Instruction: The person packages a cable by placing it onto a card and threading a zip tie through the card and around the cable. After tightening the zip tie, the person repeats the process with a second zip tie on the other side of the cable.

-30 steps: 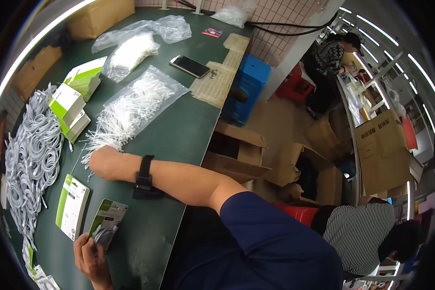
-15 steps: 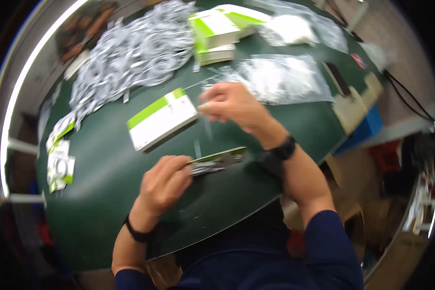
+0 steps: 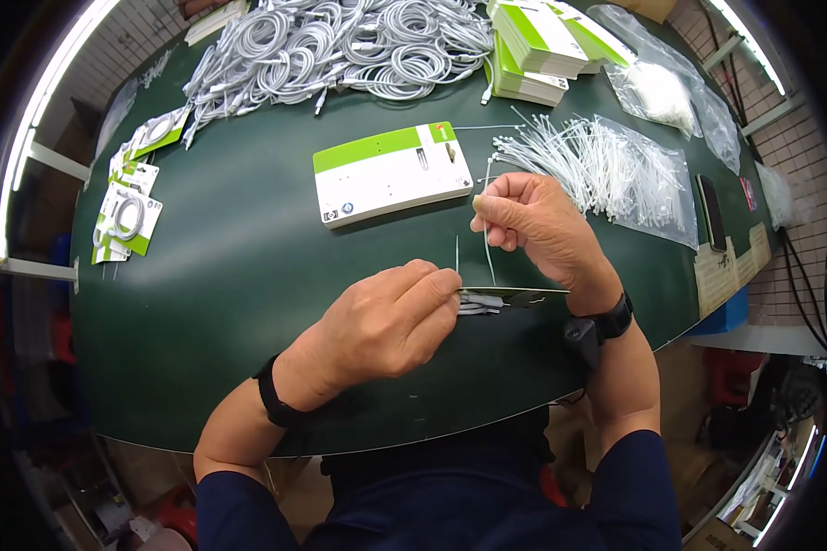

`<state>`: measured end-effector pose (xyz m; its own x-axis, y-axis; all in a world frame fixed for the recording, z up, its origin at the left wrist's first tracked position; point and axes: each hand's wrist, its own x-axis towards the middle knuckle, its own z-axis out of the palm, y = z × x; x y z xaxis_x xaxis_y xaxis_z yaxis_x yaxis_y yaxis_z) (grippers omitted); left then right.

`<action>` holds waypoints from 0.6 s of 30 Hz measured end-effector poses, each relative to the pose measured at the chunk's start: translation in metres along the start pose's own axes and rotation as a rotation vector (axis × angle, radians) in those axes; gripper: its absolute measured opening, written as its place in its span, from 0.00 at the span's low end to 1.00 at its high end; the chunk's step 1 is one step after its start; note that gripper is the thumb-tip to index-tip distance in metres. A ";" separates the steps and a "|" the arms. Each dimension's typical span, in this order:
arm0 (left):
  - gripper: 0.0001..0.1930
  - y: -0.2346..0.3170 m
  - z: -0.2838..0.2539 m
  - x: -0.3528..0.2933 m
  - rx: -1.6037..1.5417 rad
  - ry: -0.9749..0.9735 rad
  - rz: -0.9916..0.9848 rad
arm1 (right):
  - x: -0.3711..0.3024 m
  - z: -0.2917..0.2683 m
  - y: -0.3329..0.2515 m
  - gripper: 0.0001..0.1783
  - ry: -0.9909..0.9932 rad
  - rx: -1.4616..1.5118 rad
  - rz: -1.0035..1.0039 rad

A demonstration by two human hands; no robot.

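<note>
My left hand (image 3: 386,317) is closed on a card (image 3: 524,292) seen nearly edge-on, with a grey cable (image 3: 480,300) against its near side. A thin white tie end (image 3: 458,255) rises upright from the card beside my left fingertips. Between thumb and fingers, my right hand (image 3: 544,225) pinches a white cable tie (image 3: 490,257), which hangs down toward the card's upper edge. Whether its lower end touches the card I cannot tell. Just beyond both hands lies a stack of green-and-white cards (image 3: 390,188).
Loose cable ties (image 3: 570,161) spill from a clear bag (image 3: 675,207) at right. A heap of grey cables (image 3: 340,55) and more card stacks (image 3: 533,87) lie at the back. Cards with coiled cables (image 3: 129,216) sit at left; a phone (image 3: 710,213) is far right.
The view has shifted, so the table things appear farther right. My right hand has come down closer to the held card with the cable tie; my left hand keeps its hold on the card.
</note>
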<state>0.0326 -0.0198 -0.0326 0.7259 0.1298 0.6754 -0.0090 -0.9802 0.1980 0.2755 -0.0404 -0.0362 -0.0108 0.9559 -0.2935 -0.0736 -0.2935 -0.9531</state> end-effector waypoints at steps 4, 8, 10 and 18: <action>0.10 0.001 0.001 -0.002 -0.011 0.000 -0.002 | 0.001 0.001 0.007 0.10 -0.040 0.011 0.022; 0.10 0.000 0.002 -0.001 -0.010 0.009 -0.001 | 0.002 0.002 0.008 0.11 -0.067 0.041 0.053; 0.10 0.001 0.003 -0.002 -0.019 0.009 -0.008 | 0.005 0.002 0.011 0.11 -0.065 0.038 0.048; 0.13 -0.002 0.003 0.003 -0.023 0.000 -0.025 | 0.004 0.008 0.011 0.12 -0.005 0.070 -0.008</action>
<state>0.0363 -0.0183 -0.0330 0.7263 0.1542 0.6699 -0.0067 -0.9729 0.2312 0.2671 -0.0397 -0.0474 -0.0153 0.9584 -0.2852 -0.1432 -0.2844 -0.9480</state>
